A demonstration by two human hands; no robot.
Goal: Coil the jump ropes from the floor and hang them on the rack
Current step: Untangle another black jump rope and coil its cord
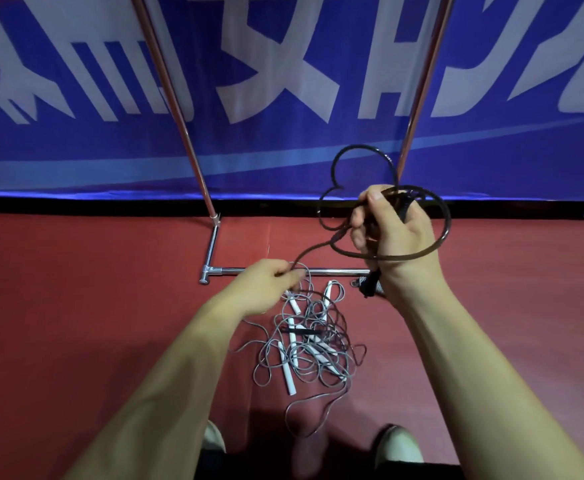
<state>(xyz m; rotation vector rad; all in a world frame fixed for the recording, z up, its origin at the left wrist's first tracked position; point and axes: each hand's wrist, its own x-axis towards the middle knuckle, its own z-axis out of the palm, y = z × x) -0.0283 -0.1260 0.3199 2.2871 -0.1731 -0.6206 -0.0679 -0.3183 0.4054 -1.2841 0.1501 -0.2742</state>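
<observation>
Dark jump rope (pixel 448 221): looping in the air in front of the rack's right pole. Big rings are going round the right hand, and one end is running down and left to the left hand.
Right hand (pixel 391 226): curling its fingers round the rope rings and a black handle (pixel 406 207), holding them up over the floor on the right.
Second handle (pixel 370 287): hanging just under the right wrist, black with a grey part.
Left hand (pixel 269 275): pinching the dark rope with thumb and curled fingers, lower down and to the left, just over the far edge of the pile.
Pile of ropes (pixel 314 341): lying on the red floor (pixel 75 271) between the two arms, near the rack's bottom bar. Thin grey ropes are tangling round white handles, and a black strip is lying across the middle.
Rack (pixel 283 270): standing on the far part of the floor, its shiny bottom bar lying flat and two poles going up past the top.
Blue banner (pixel 283 140): hanging behind the rack, showing big white shapes.
Shoes (pixel 398 441): two light ones peeking in at the near edge.
</observation>
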